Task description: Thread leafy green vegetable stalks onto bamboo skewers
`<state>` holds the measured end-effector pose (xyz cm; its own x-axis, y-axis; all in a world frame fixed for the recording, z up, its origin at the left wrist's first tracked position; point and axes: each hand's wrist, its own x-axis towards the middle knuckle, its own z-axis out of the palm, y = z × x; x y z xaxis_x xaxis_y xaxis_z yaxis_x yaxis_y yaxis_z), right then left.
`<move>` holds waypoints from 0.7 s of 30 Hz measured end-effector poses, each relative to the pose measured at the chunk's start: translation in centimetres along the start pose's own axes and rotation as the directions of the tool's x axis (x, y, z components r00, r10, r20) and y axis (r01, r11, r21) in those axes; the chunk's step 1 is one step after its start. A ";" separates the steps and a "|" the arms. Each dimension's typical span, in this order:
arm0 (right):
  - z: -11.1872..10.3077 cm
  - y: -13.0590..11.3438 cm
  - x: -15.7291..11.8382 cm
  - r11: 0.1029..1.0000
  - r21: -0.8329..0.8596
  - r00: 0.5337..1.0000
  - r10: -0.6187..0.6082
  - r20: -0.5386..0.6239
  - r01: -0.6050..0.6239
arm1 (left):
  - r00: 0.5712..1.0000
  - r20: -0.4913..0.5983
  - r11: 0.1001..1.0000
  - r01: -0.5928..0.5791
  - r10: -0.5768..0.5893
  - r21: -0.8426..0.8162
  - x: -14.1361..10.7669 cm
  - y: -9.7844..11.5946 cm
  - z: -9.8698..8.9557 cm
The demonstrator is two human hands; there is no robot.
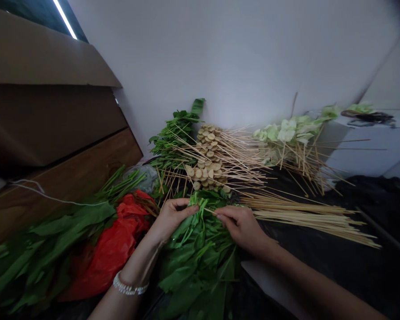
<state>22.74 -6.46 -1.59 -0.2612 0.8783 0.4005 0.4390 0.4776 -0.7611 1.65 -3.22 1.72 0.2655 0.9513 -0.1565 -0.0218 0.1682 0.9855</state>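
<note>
My left hand [175, 215], with a beaded bracelet on its wrist, pinches the stems of some leafy greens [202, 205]. Opposite it, my right hand [240, 226] grips a thin bamboo skewer [210, 211] whose tip points left into those stems. A heap of loose leafy greens [200, 271] lies directly beneath both hands. Right of my right hand, a bundle of bare skewers [313, 218] rests on black plastic sheeting. How far the skewer goes into the stems is hidden by leaves and fingers.
Behind the hands stand skewered round pale slices [208, 171], skewered greens [176, 135] and skewered cabbage leaves [290, 131]. A red plastic bag [115, 249] and more large leaves [43, 253] lie at left. A cardboard box [50, 120] rises behind them, near the white wall [220, 58].
</note>
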 end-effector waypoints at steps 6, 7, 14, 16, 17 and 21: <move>-0.2 -0.1 0.4 0.997 0.060 0.999 0.051 -0.007 -0.050 | 0.998 0.005 0.997 -0.066 0.066 0.047 0.2 -0.1 0.0; -0.2 -0.2 0.4 0.998 0.060 0.999 0.038 -0.026 -0.037 | 0.995 0.003 0.993 -0.097 0.097 0.067 0.2 -0.1 0.1; -2.1 -1.2 0.7 0.963 0.187 0.974 0.164 0.159 -0.193 | 0.946 -0.013 0.902 -0.304 0.323 0.307 -0.2 0.4 0.4; -3.4 -1.5 0.8 0.928 0.238 0.934 0.214 0.287 -0.286 | 0.922 -0.092 0.889 -0.331 0.376 0.317 -0.2 0.7 0.0; -4.1 -1.6 0.9 0.908 0.262 0.910 0.229 0.345 -0.328 | 0.906 -0.132 0.883 -0.345 0.402 0.318 -0.2 0.8 -0.3; -6.5 -2.5 0.8 0.840 0.333 0.848 0.247 0.468 -0.428 | 0.852 -0.241 0.876 -0.405 0.465 0.261 0.0 0.6 -1.4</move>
<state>27.05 -6.83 4.00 -0.5160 0.8522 -0.0871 0.1939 0.0172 -0.9809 0.30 -2.81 2.25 -0.0158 0.9509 0.3092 0.1252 -0.3050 0.9441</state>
